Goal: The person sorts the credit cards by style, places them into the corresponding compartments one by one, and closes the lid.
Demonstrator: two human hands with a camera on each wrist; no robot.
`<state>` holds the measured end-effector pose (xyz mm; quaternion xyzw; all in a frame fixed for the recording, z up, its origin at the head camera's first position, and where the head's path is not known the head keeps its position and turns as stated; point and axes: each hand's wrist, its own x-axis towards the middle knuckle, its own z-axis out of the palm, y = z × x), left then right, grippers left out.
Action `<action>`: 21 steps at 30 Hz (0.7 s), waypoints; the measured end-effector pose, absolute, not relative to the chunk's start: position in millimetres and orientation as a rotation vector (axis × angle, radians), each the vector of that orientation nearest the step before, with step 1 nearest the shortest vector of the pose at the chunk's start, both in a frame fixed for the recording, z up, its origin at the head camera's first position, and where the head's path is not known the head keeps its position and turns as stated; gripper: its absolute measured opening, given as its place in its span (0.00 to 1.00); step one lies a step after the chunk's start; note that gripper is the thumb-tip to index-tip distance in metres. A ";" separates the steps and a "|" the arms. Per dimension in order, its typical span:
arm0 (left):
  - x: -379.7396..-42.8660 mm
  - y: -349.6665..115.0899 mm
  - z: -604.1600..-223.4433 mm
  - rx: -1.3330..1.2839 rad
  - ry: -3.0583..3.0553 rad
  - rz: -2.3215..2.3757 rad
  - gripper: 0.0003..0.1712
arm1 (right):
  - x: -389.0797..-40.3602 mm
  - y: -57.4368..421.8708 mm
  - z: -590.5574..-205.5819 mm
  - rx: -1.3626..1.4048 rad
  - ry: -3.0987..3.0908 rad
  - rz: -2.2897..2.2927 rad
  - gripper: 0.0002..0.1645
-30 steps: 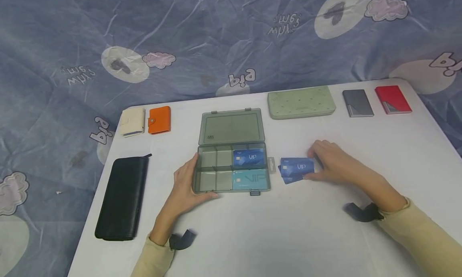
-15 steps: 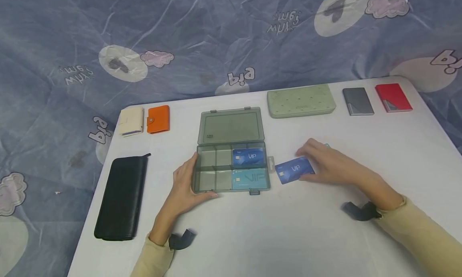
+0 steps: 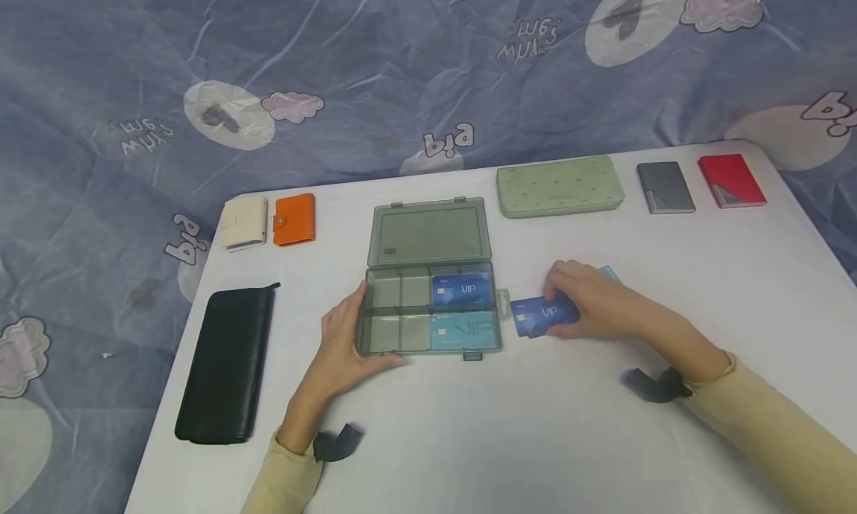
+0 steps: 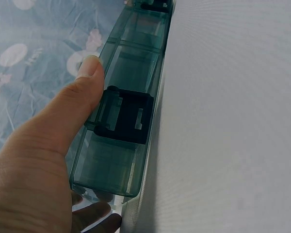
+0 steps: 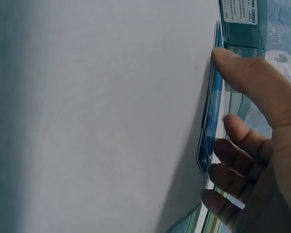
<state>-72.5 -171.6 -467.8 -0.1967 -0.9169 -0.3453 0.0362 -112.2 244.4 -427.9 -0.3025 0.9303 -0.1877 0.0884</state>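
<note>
A translucent green compartment box [image 3: 399, 334] lies with its lid [image 3: 430, 231] laid back. Its right compartments hold a blue VIP card [image 3: 462, 291] above a light-blue VIP card [image 3: 463, 332]. My left hand [image 3: 344, 347] grips the box's front left corner, thumb along the front, beside a dark latch [image 4: 126, 115] in the left wrist view. Right of the box, my right hand [image 3: 592, 302] pinches a small overlapping stack of blue VIP cards [image 3: 533, 317] between thumb and fingers, close over the table. A light-blue card [image 3: 608, 272] peeks out behind that hand, mostly hidden.
Along the back stand a cream wallet [image 3: 244, 222], an orange wallet [image 3: 294, 219], a sage-green case [image 3: 559, 187], a grey card holder [image 3: 665, 187] and a red one [image 3: 731, 181]. A long black wallet [image 3: 224, 365] lies left on the white table [image 3: 535, 447].
My right hand has moved left and farther over the blue cards, covering their right part. The stack has shifted and been realigned, and the light-blue card behind the hand has come into view.
</note>
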 end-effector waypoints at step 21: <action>-71.8 -170.5 -466.4 -0.602 -2.823 -1.045 0.72 | -110.0 238.5 -429.6 -0.802 2.773 -0.494 0.34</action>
